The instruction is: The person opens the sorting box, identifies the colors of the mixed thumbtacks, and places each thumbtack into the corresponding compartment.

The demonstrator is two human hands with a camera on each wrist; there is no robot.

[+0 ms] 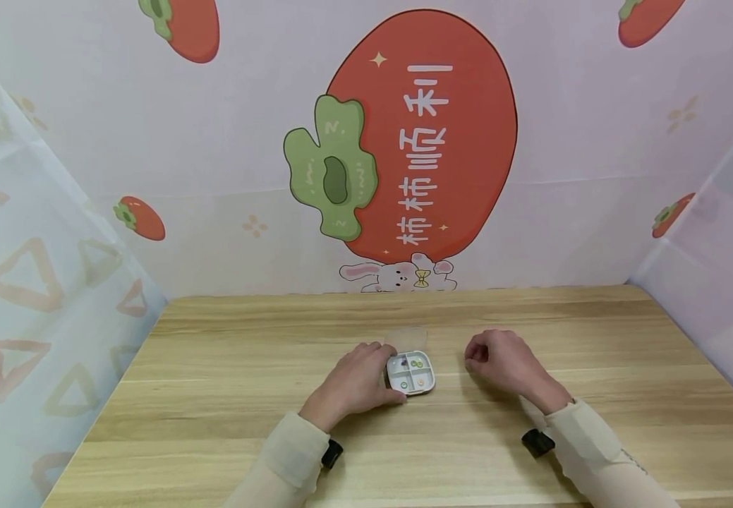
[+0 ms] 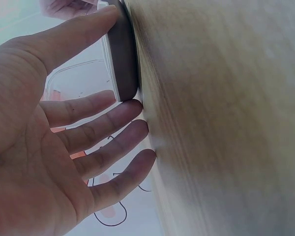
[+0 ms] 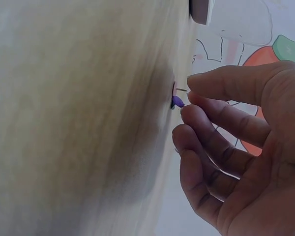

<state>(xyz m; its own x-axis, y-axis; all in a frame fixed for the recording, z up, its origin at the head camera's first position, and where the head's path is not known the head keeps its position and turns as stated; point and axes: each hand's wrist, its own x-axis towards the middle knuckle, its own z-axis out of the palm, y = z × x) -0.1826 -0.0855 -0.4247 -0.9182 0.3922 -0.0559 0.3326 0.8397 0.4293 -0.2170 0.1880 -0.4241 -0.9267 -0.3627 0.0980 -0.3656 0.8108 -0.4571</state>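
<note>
My left hand (image 1: 358, 377) holds a small white four-compartment box (image 1: 409, 372) by its left side, thumb at the near edge and index finger at the far corner. Tiny ring-like and coloured pieces lie in the compartments. The box's dark underside (image 2: 124, 56) rests on the table in the left wrist view. My right hand (image 1: 502, 361) is close over the table, to the right of the box. In the right wrist view, its thumb and index fingertips pinch the thin metal pin of a small pink stud (image 3: 174, 89). A purple piece (image 3: 178, 102) sits right beside it.
A clear lid (image 1: 408, 338) stands open behind the box. The wooden table (image 1: 226, 395) ends at a printed backdrop (image 1: 264, 240) at the back, with side panels left and right. Black wrist straps (image 1: 537, 443) are at both forearms.
</note>
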